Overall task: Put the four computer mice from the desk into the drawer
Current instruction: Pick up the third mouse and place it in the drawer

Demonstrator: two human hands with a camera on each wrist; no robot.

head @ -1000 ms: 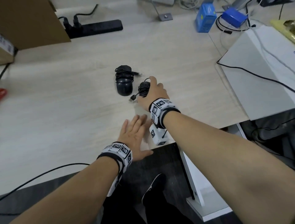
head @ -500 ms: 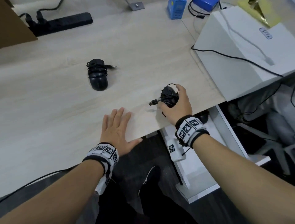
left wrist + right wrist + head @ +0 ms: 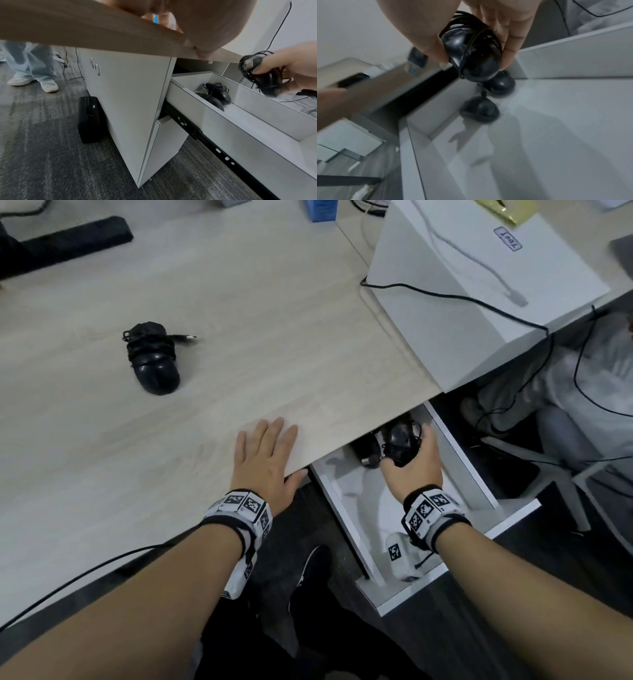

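Observation:
My right hand (image 3: 409, 455) holds a black mouse (image 3: 400, 441) with its cable wound round it, over the back of the open white drawer (image 3: 459, 460). The right wrist view shows thumb and fingers pinching that mouse (image 3: 471, 54) above two black mice (image 3: 479, 108) (image 3: 500, 85) lying on the drawer floor (image 3: 556, 121). Those two mice (image 3: 217, 94) also show in the left wrist view. Another black mouse (image 3: 152, 357) with wound cable lies on the desk (image 3: 239, 320). My left hand (image 3: 267, 453) rests flat, fingers straight, on the desk's front edge.
A white box (image 3: 479, 278) with black and white cables across it sits at the desk's right. A black power strip (image 3: 68, 241) lies at the back left. Under the desk stand a white cabinet (image 3: 128, 101) and a black case (image 3: 89, 119). Another person's legs (image 3: 32, 65) stand beyond.
My right hand lifted the mouse off the desk, carried it right and down past the desk edge, and now holds it over the open drawer. The left hand stayed flat on the desk.

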